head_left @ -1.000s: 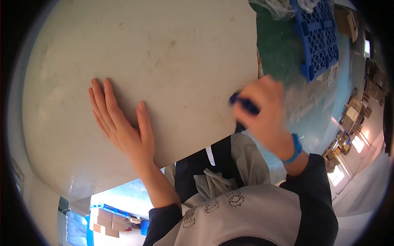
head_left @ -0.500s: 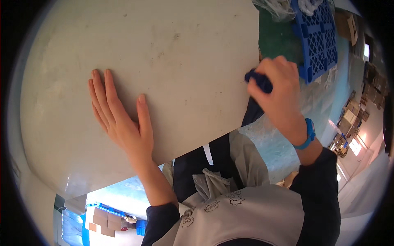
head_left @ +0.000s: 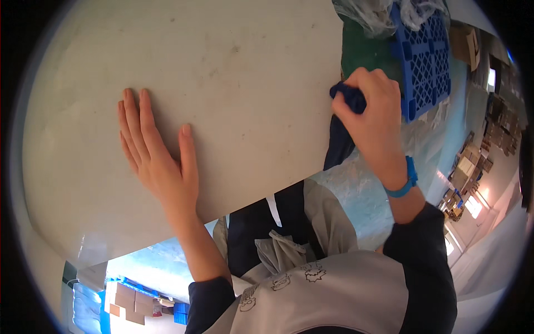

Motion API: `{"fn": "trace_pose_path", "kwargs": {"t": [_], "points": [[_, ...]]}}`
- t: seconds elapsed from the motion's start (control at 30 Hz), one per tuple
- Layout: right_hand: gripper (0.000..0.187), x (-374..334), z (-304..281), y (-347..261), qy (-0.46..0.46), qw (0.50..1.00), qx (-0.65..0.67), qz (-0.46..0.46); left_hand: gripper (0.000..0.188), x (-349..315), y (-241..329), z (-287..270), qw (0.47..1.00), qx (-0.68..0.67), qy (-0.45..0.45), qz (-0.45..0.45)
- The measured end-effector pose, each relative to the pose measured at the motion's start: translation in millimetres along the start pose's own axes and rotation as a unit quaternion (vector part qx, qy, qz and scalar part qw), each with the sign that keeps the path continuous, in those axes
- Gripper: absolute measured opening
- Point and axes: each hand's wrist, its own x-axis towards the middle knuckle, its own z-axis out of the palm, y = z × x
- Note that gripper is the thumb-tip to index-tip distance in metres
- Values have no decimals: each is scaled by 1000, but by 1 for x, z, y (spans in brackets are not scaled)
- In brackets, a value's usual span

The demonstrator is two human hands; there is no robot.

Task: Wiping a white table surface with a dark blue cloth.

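Note:
A pale board or tabletop (head_left: 250,133) with dark specks and smudges fills the left and middle of the view. My left hand (head_left: 161,150) lies flat on it, fingers stretched out and the thumb apart, holding nothing. At the right edge of this surface, my right hand (head_left: 375,111) is closed around a bunched dark blue cloth (head_left: 351,97). Part of the cloth hangs down along the edge below the hand. A blue band or watch (head_left: 405,181) circles my right wrist.
Beyond the right edge stands a blue plastic pallet (head_left: 427,67) with clear plastic film (head_left: 370,14) by it. Cardboard boxes (head_left: 470,167) are stacked farther right. More boxes (head_left: 128,300) show at the lower left on the blue floor.
The whole view has shifted slightly. My right hand stays at the board's edge with the cloth, more of which now shows hanging below. The left hand remains flat.

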Motion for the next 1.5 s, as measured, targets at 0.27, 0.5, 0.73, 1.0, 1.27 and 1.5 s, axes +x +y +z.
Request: {"fn": "trace_pose_path", "kwargs": {"t": [0.27,0.5,0.73,1.0,1.27,1.5], "points": [[17,3,10,-5,16,1000,-1,-13,57,-2,0,-3,1000,11,4,-8],[18,-35,15,-19,5,998,26,-51,56,-2,9,5,1000,0,21,16],[17,-77,33,-38,-15,998,66,2,57,-1,20,21,999,-19,16,21],[15,-84,44,-44,27,997,27,67,59,-4,23,37,998,-41,26,26],[18,-97,57,-45,36,990,36,129,59,-11,20,49,998,-39,29,34],[19,-48,57,-34,93,988,38,117,58,-7,16,43,998,-38,37,40]]}}
